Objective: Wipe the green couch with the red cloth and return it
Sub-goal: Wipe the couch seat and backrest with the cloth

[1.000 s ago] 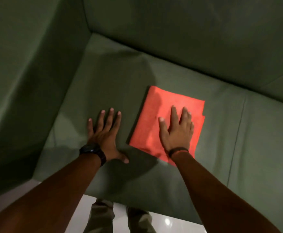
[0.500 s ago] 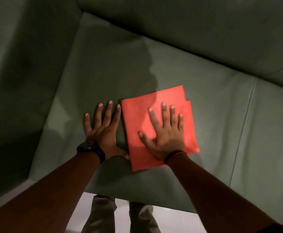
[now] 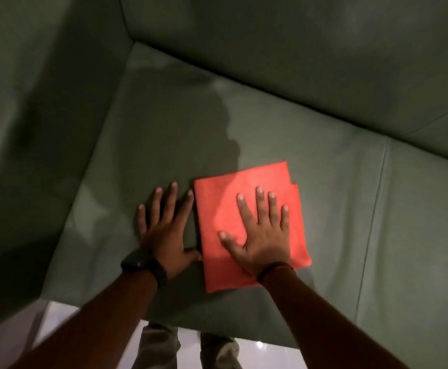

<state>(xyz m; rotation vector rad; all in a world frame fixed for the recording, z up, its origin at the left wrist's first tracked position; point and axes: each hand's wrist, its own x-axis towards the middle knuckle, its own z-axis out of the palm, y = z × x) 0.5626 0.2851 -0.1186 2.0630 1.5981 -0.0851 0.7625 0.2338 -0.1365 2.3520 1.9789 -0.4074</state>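
Head view, red cloth [image 3: 217, 217] barely shifted, right hand [image 3: 260, 235] flat

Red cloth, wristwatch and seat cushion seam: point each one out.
red cloth [image 3: 217, 209]: head view, bare upper-left area of the folded cloth.
wristwatch [image 3: 144, 265]: head view, dark band on the left wrist.
seat cushion seam [image 3: 374, 217]: head view, the line between the two seat cushions, right of the cloth.
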